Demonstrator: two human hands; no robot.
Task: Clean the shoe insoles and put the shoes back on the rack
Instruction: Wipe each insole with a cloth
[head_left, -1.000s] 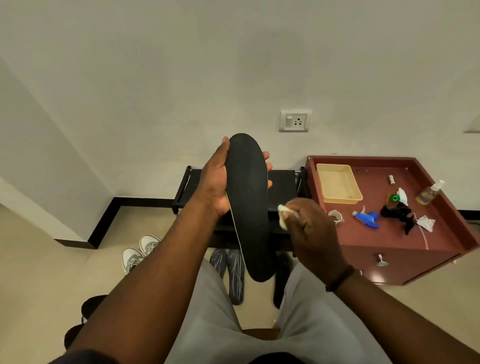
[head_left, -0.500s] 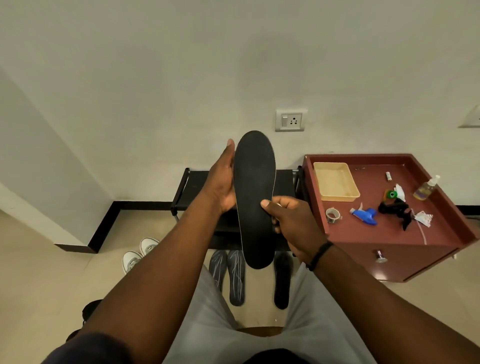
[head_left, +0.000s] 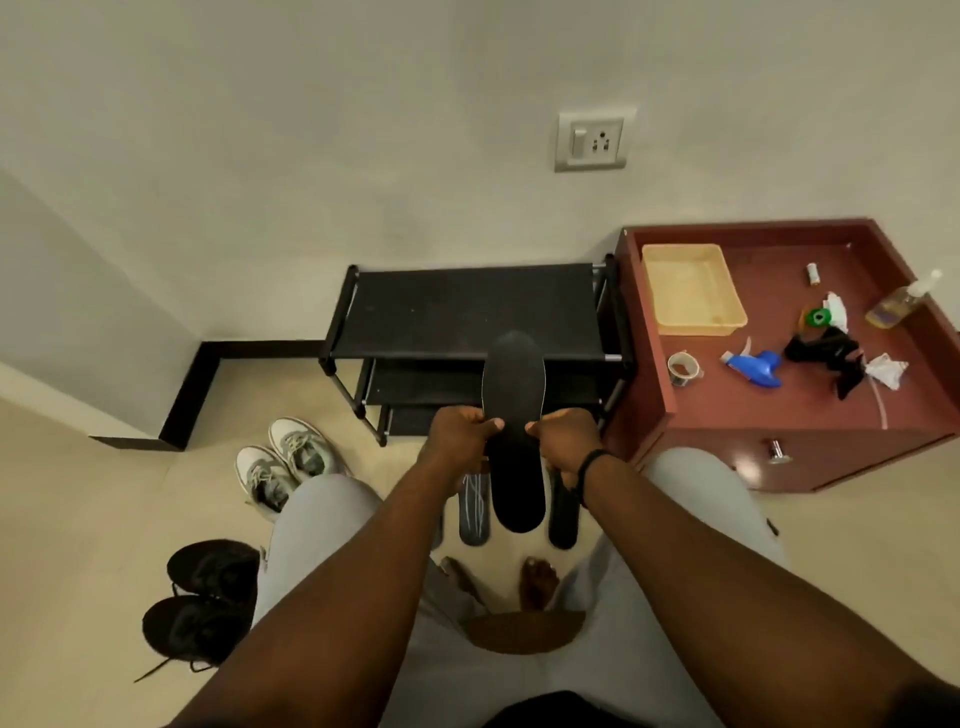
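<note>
both hands, left hand (head_left: 460, 434) and right hand (head_left: 563, 436), pinch the long black foam insole (head_left: 514, 415); beyond them, black metal shoe rack (head_left: 467, 306) holds no shoes. task looks unfinished.

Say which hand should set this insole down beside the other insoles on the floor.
Probably the left. Both the left hand and right hand pinch the black insole at its sides, but the gap between the floor insoles lies slightly left of it.

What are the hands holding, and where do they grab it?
Both hands, left hand and right hand, pinch the black insole by its side edges near the middle.
</note>
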